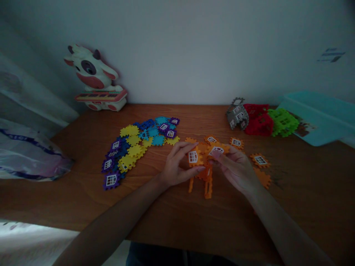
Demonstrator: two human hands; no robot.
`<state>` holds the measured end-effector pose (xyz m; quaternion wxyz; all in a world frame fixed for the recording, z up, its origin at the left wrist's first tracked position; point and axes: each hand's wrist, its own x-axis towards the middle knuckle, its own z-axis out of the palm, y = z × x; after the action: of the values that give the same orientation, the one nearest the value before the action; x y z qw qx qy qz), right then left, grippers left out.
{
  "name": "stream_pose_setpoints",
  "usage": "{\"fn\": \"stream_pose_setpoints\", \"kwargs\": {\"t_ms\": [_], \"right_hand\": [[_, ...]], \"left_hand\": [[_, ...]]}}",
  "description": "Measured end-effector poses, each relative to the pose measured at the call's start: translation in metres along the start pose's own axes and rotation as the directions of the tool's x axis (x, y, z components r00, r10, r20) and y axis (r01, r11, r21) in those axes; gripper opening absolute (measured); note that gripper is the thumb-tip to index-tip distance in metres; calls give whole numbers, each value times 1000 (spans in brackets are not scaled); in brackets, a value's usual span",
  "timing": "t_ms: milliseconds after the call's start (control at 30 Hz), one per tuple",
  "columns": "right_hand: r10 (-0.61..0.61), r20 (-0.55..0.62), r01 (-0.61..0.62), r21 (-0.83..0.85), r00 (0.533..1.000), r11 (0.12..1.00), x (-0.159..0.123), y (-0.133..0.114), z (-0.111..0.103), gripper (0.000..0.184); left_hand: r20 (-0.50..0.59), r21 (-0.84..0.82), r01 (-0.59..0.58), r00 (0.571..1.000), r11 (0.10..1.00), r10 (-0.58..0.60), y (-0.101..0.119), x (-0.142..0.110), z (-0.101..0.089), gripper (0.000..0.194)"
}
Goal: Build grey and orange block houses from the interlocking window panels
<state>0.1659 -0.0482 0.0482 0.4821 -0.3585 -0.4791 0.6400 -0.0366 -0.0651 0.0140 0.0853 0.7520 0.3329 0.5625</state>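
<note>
My left hand point(176, 165) pinches an orange window tile point(193, 157) between thumb and fingers above the wooden table point(166, 214). My right hand point(237, 168) grips another orange tile with an arched window point(217, 150), held against the first one. Under both hands lie more orange pieces, among them two narrow orange strips point(208, 186). Loose orange window tiles point(260, 160) are scattered to the right of my hands.
A heap of yellow, blue and purple tiles point(135, 147) lies at the left. Small built houses in grey point(237, 114), red point(259, 120) and green point(283, 122) stand at the back right beside a teal box point(321, 114). A cow toy point(95, 79) and plastic bag point(24, 155) are at the left.
</note>
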Motion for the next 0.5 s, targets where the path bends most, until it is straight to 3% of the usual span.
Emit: {"fn": "stream_pose_setpoints", "kwargs": {"t_ms": [233,500], "right_hand": [[-16,-68,19,35,998,999,4,3,-5,38],[48,61,-52,70,997,996,-1,0,0,37]], "left_hand": [[-42,36,48,998,998,-47,-1,1,2,62],[30,-102,15,999,995,-12,-1,2,0,56]]}}
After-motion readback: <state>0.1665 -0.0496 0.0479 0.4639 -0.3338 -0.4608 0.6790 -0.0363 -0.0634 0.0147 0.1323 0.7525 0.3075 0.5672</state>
